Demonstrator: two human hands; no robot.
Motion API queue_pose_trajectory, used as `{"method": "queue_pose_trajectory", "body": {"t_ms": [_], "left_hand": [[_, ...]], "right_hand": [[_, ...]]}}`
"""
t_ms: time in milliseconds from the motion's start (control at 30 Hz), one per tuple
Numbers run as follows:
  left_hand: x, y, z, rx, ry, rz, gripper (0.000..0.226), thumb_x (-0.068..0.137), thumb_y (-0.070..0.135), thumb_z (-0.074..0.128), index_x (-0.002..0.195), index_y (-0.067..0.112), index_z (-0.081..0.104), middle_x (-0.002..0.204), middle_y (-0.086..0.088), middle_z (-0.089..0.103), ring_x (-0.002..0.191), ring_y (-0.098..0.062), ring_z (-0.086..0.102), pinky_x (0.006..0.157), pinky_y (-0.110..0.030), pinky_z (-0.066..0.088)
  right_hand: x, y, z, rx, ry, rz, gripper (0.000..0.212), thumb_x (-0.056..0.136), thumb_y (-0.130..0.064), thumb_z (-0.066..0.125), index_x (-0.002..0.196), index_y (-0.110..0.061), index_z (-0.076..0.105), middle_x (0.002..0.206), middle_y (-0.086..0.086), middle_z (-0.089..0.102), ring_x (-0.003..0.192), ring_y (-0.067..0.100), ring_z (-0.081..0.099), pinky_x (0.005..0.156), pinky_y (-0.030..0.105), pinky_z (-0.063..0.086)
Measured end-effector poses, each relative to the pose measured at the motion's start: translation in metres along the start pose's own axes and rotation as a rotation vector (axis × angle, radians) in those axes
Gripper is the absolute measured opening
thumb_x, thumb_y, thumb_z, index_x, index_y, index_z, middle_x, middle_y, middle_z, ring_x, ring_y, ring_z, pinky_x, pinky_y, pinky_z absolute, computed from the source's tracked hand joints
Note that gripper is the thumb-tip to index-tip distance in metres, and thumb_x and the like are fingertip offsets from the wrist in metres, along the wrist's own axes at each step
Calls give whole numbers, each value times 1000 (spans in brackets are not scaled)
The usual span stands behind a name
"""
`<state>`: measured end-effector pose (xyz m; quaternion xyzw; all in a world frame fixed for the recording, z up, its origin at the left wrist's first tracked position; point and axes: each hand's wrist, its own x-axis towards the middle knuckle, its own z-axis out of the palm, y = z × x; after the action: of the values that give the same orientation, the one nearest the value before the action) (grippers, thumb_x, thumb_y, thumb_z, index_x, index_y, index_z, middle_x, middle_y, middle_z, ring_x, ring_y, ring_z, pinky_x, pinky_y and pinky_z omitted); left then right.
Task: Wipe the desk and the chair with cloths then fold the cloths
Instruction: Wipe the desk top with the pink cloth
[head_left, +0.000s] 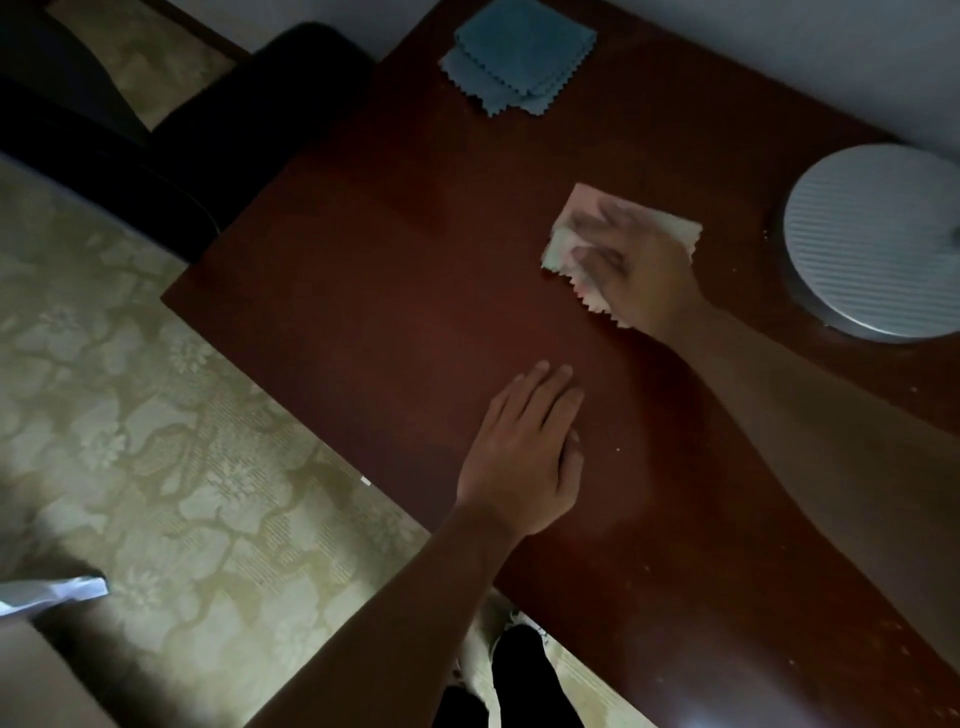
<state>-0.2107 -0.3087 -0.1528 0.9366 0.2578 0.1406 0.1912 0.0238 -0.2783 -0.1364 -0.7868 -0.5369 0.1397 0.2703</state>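
Dark red desk (395, 291) wiping is underway: your right hand (641, 265) presses the pale cloth (569, 228), left hand (524, 452) flat and empty. Chair (249, 119) and folding, upper frame's blue cloths (519, 52) aside, remain.

A single head-worn, wide-angle view looks steeply down from close above the dark reddish-brown wooden surface (415, 312), tilted so its edges run diagonally. The pale floral-patterned floor (156, 415) fills the left, and the wearer's forearms enter from below.

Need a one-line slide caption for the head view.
Right hand presses a pale cloth on the desk; left hand rests flat; blue cloths lie folded.
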Motion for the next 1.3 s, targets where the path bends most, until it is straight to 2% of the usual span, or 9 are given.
{"method": "queue_pose_trajectory", "body": {"t_ms": [200,333,467,533,600,667,933,1100,1300], "left_hand": [[0,0,-5,-60,35,-67,34,91,18,45,115,3,63,124,-16,60,120,-30,55,102,-45,47],[0,-1,-7,-88,58,-119,26,88,17,45,107,5,59,119,-15,58,112,-31,55,96,-46,49],[3,0,-5,-70,83,-99,28,87,15,49,110,4,62,119,-14,59,113,-31,55,99,-42,45],[2,0,-6,-68,91,-99,28,87,13,51,111,4,63,120,-14,60,116,-29,54,101,-41,43],[1,-1,-5,-82,94,-121,30,88,13,49,114,4,63,124,-12,61,123,-27,53,105,-41,42],[-2,-1,-5,-140,102,-152,33,89,14,46,116,4,63,128,-11,60,129,-27,50,109,-42,41],[-33,-10,-12,-288,100,-173,37,90,11,48,122,2,63,137,-11,58,138,-27,43,118,-45,32],[-53,-12,-26,-363,48,-181,41,84,9,53,123,3,62,136,-9,58,137,-25,43,117,-46,32],[-78,-5,-32,-406,-82,-236,38,87,15,49,122,7,62,147,-4,49,146,-19,29,124,-42,18]], "right_hand": [[-137,-24,26,-20,114,-71,32,98,-19,54,129,-14,64,132,3,63,134,18,50,115,43,35],[-204,-49,31,108,134,-11,29,94,-14,60,122,-13,69,131,-1,63,129,15,55,111,38,40],[-154,-44,-12,357,345,252,28,99,-29,59,126,-31,62,111,-8,69,68,3,67,59,21,53],[-111,-24,-28,255,361,269,32,100,-28,57,131,-25,62,121,-11,63,89,9,70,75,22,53],[-79,-3,-28,112,252,222,36,101,-24,53,136,-15,58,138,0,56,128,20,55,107,26,40],[-72,16,-12,-40,146,154,39,103,-23,48,139,-11,54,145,10,51,142,26,39,119,37,26],[-140,-12,17,-66,70,95,40,101,-24,44,138,-16,56,145,7,52,143,23,36,121,34,21],[-245,-81,57,7,132,62,35,98,-17,54,133,-14,59,143,3,52,141,24,39,117,47,30],[-311,-145,76,82,67,-14,37,97,-11,50,132,-13,61,139,3,58,141,15,39,119,38,30]]}}
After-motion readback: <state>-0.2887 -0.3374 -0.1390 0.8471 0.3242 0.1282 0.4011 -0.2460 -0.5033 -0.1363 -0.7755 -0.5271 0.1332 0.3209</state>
